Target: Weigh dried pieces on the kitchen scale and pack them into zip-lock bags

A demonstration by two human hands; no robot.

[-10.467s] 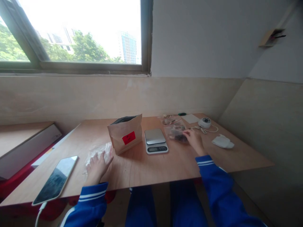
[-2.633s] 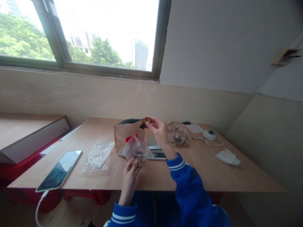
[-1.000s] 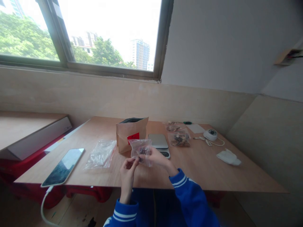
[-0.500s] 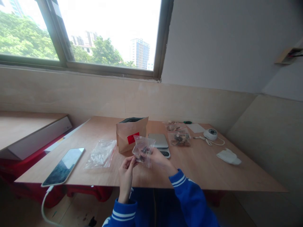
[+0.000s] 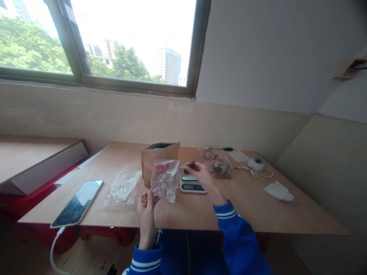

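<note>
My left hand [image 5: 146, 204] pinches the lower corner of a small clear plastic bag [image 5: 164, 180] and holds it up above the table's front edge. My right hand [image 5: 197, 173] is raised over the digital scale [image 5: 190, 181] and pinches a small brown piece [image 5: 186, 165] between its fingertips, just right of the bag. Behind the bag stands an open brown paper bag [image 5: 155, 158] with a red label.
A phone [image 5: 77, 202] on a cable lies at the left, beside a pile of empty clear bags [image 5: 123, 187]. Filled small bags [image 5: 219, 168], a white round device [image 5: 256, 163] with its cord and a crumpled white tissue [image 5: 278, 191] lie to the right on the wooden table [image 5: 258, 214].
My right hand has come out of the clear bag with a small brown piece and moved right over the scale. My left hand has dropped to the bag's lower corner.
</note>
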